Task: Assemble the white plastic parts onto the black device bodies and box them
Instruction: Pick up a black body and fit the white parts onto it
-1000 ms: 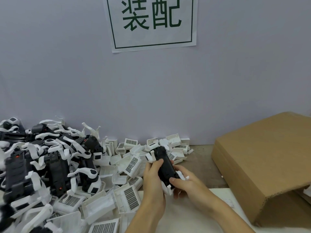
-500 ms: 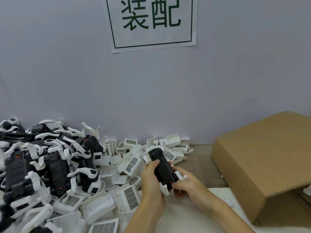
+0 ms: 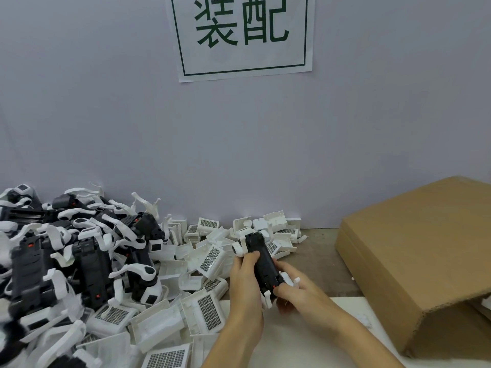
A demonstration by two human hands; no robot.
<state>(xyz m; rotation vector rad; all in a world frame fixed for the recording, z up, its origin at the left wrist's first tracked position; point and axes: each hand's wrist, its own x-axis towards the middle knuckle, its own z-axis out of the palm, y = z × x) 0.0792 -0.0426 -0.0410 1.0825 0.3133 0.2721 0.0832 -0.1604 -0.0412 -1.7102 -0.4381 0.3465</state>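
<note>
Left hand (image 3: 245,281) and right hand (image 3: 292,290) both grip black device body (image 3: 261,264), white parts (image 3: 207,258) piled beside, cardboard box (image 3: 414,261) at right

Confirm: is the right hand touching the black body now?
Touching. The head view shows the right hand pinching the near end of the black device body.

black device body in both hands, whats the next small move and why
Probably press the small white part home at the near end of the black device body. The right hand pinches there while the left hand grips the body's side, and the cardboard box waits to the right.
</note>
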